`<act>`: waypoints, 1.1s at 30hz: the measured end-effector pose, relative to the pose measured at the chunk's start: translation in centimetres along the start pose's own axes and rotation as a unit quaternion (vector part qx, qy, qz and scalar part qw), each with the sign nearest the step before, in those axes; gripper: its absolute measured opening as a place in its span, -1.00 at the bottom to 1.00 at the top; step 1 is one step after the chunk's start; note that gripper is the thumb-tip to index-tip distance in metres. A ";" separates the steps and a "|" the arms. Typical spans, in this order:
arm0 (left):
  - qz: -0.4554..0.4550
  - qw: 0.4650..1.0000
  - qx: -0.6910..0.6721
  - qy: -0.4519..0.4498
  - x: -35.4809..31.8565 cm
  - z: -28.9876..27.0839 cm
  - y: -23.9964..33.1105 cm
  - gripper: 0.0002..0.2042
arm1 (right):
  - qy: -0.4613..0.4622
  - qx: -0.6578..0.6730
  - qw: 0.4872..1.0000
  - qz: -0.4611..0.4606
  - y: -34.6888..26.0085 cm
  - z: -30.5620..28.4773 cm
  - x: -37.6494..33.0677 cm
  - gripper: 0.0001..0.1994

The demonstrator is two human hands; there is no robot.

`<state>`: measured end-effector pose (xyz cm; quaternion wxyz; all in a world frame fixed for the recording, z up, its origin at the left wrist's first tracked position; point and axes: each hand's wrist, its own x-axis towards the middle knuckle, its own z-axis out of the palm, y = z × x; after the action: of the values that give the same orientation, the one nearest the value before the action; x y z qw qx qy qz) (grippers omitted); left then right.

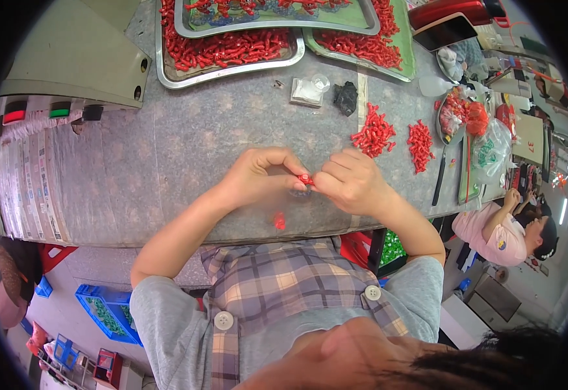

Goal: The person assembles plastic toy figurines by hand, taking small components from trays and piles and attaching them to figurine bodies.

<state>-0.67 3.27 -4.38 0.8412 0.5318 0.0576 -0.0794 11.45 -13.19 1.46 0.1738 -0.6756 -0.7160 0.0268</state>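
Observation:
Above the table, close to its front edge, my two hands meet at a small shiny red piece, perhaps a moulded plastic part. My left hand pinches it between thumb and forefinger. The curled fingers of my right hand grip its right end, and partly cover it. Something bluish and clear shows just beneath the piece, too hidden to name. Another red piece lies on the table nearer to me. To the right of my hands are two heaps of small red parts, a larger heap and a smaller heap.
Metal trays of red parts stand at the back, one stacked on top. A small clear box and a crumpled black thing lie before them. A beige machine occupies the left. A co-worker sits at the right.

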 end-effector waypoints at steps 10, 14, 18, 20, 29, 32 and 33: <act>0.258 0.932 0.253 0.018 0.2 1.2 0.8 -0.81 | 0.040 -0.114 0.990 -0.069 -0.1 -0.7 -0.9 -0.87; 0.245 0.934 0.261 -0.001 -0.1 1.3 1.0 -0.81 | 0.021 -0.103 0.991 -0.077 -0.2 -1.1 -1.0 -0.87; 0.058 0.992 0.106 -0.020 -0.4 1.3 1.2 -0.86 | -0.011 0.019 0.999 -0.022 -0.4 -1.3 -0.9 -0.86; -0.041 0.999 0.009 -0.021 -0.4 1.0 1.1 -0.87 | -0.027 0.065 0.997 0.015 -0.5 -1.3 -0.7 -0.85; -0.083 0.988 -0.113 -0.066 0.5 -0.4 0.4 -0.88 | -0.052 0.095 0.991 0.075 -0.4 -0.9 -0.1 -0.77; -0.087 0.987 -0.114 -0.065 0.6 -0.6 0.3 -0.88 | -0.048 0.089 0.991 0.083 -0.4 -1.0 0.2 -0.77; -0.088 0.986 -0.126 -0.066 0.6 -0.7 0.3 -0.88 | -0.050 0.086 0.991 0.084 -0.4 -1.0 0.3 -0.77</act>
<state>-0.03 3.96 -4.50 0.8931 0.4082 0.0580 -0.1800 11.32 -13.09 2.54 0.1923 -0.7139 -0.6594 0.1364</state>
